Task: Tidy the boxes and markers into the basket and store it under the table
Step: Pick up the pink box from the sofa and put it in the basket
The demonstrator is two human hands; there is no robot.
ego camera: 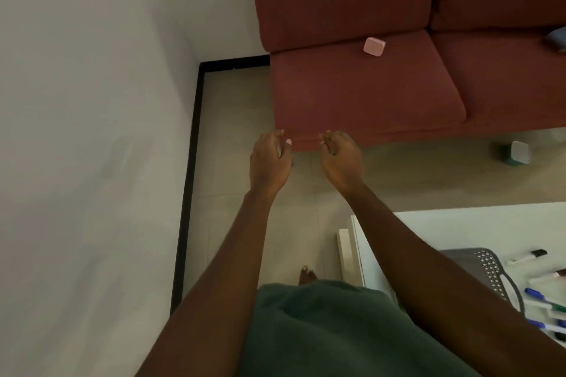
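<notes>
At the bottom, the person's green garment (321,330) is filling the near edge, and a bare foot (307,275) is showing just past it on the tiled floor (239,193). To the right, a white table (459,223) is carrying a grey basket (487,266), which is sitting near the table's left edge and is partly hidden by the right forearm. Several markers (526,257) are lying on the table top just right of the basket's perforated wall. Some have blue caps and one a black cap; I cannot tell whether any is touching the basket.

Both arms are reaching forward over the floor. The left hand (269,159) and right hand (340,159) are hanging side by side, a little apart, just in front of the sofa's front edge. The fingers of each are loosely curled and appear to be holding nothing.

Beyond the hands, a red sofa (367,95) is standing against the white wall (92,101). A pink box (374,46) is resting on the left seat cushion, near the backrest. A green box (516,153) is sitting on the floor to the right, just in front of the sofa. A bluish thing (556,38) is lying on the sofa at the right edge of the view, too cropped to make out.
</notes>
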